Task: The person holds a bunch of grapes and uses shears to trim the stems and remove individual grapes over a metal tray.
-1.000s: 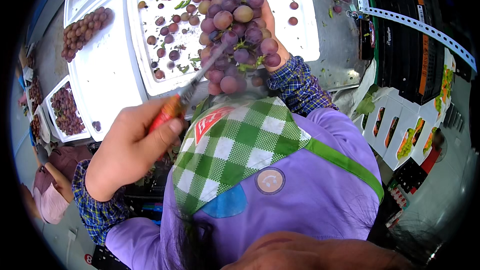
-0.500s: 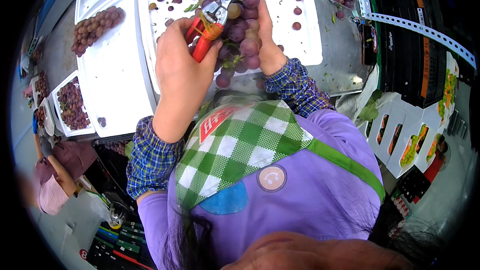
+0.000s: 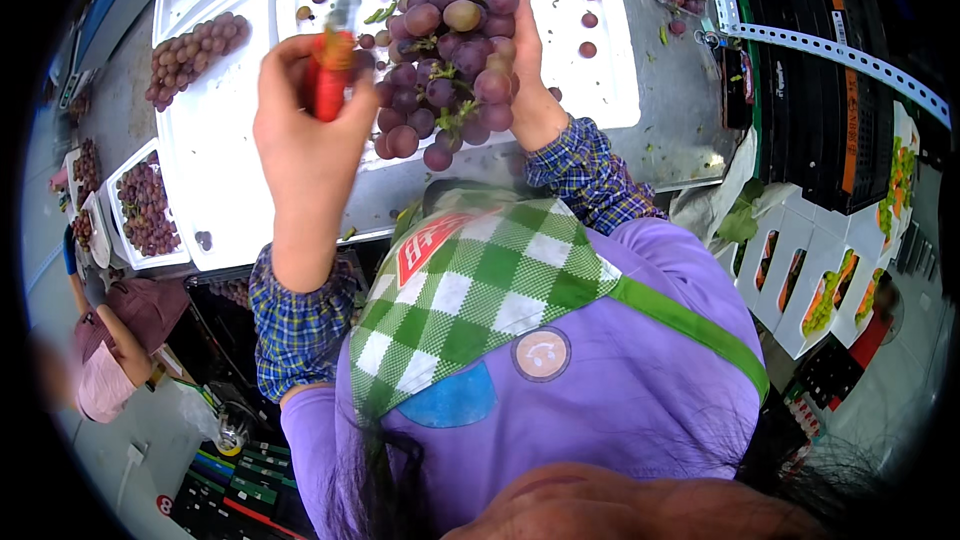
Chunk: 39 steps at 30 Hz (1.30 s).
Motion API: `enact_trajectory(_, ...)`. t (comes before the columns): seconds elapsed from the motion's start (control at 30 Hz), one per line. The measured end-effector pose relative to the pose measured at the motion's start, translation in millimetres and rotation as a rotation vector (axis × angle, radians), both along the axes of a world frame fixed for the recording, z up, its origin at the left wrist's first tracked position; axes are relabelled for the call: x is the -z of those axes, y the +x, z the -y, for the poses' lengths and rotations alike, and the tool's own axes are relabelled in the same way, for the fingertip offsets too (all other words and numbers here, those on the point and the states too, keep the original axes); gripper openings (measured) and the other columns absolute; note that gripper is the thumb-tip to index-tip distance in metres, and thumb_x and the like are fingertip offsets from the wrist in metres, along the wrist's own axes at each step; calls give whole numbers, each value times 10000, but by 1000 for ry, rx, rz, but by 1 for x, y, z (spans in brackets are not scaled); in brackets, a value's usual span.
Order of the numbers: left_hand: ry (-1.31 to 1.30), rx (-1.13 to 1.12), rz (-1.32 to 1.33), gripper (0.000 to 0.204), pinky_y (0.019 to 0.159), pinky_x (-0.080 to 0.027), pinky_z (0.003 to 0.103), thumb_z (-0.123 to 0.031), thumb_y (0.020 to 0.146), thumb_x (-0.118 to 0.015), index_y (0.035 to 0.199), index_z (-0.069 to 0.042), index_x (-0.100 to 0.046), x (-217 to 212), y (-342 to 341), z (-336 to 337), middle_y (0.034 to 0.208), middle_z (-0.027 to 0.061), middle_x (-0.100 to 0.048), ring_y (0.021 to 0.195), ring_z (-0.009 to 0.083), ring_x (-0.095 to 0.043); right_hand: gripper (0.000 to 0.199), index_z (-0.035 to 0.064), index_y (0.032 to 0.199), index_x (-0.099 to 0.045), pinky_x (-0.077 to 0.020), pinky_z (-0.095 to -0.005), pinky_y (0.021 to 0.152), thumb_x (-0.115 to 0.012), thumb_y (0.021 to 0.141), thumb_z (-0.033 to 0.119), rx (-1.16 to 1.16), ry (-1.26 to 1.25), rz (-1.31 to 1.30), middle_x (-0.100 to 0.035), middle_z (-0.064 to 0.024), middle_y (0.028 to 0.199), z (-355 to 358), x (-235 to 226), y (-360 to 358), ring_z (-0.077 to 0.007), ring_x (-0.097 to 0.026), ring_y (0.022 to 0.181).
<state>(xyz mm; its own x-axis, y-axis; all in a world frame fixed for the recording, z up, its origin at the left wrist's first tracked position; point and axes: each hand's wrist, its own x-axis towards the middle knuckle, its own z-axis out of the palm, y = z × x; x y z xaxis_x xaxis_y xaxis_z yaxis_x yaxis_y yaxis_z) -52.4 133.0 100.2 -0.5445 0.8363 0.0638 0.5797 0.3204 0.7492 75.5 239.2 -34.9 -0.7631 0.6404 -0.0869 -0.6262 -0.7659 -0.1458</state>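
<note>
In my left hand (image 3: 305, 130) are red-handled pruning shears (image 3: 333, 80), their blades smeared by motion and pointing up, away from me. Reddish-purple grapes with a few yellow-green ones form a large bunch (image 3: 450, 50), which my right hand (image 3: 537, 75) supports from its right side. Most of the right fingers are hidden behind the fruit. Green stems show among the lower grapes. The shears are apart from the bunch, just to its left. Beneath the bunch lies a white foam tray (image 3: 615, 70) dotted with loose grapes (image 3: 590, 20) and scraps of stem.
To the left, another white tray (image 3: 215, 180) bears a grape bunch (image 3: 197, 58). A smaller tray of grapes (image 3: 145, 205) sits beyond it. Dark stacked crates (image 3: 800, 90) and a perforated metal strip (image 3: 840, 58) stand right. Another person (image 3: 125, 350) is at far left.
My left hand has drawn the shears leftward and slightly down, off the bunch. More of the bunch's front now shows. The right hand keeps its place on the grapes.
</note>
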Motion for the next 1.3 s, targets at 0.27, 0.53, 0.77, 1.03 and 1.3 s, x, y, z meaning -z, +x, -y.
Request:
enact_trajectory(0.27, 65, 80, -128, 499, 764, -545, 320, -27, 702, -795, 1125, 14, -532, 4, 9, 22, 995, 132, -640, 882, 210, -661, 768, 84, 1441, -326, -433, -492, 1050, -277, 943, 666, 70, 6, -37, -467, -162, 1377, -8, 13, -1, -315, -506, 1247)
enact_trajectory(0.53, 65, 306, -320, 502, 738, -488, 412, -57, 673, -791, 1108, 9, -550, 14, 26, 1, 935, 164, -600, 859, 336, -583, 750, 69, 1373, -406, -506, -414, 970, -381, 920, 667, 132, -49, 109, -572, -137, 1245, -1, 21, -7, -261, -597, 1120)
enact_trajectory(0.77, -58, 375, -449, 487, 818, -519, 368, -46, 691, -782, 1123, -9, -559, 13, 27, -2, 1011, 143, -633, 937, 289, -642, 551, 54, 1313, -428, -407, -427, 1039, -429, 963, 478, 71, -100, -119, -522, -95, 1211, -1, 12, -2, -253, -520, 1127)
enact_trajectory(1.03, -60, 301, -196, 468, 775, -532, 323, -23, 721, -761, 1134, -9, -541, 2, 28, 0, 991, 135, -658, 890, 225, -664, 778, 104, 1430, -352, -456, -458, 1032, -340, 917, 688, 89, -30, 42, -506, -131, 1352, 2, 15, -4, -283, -540, 1214)
enact_trajectory(1.3, -151, 18, 196, 380, 841, -492, 293, -86, 879, -653, 1206, 41, -506, -30, -7, 51, 1085, 115, -636, 979, 164, -602, 759, 106, 1443, -322, -440, -494, 1044, -278, 941, 673, 92, 48, 35, -479, -152, 1368, -7, 12, 13, -317, -524, 1227)
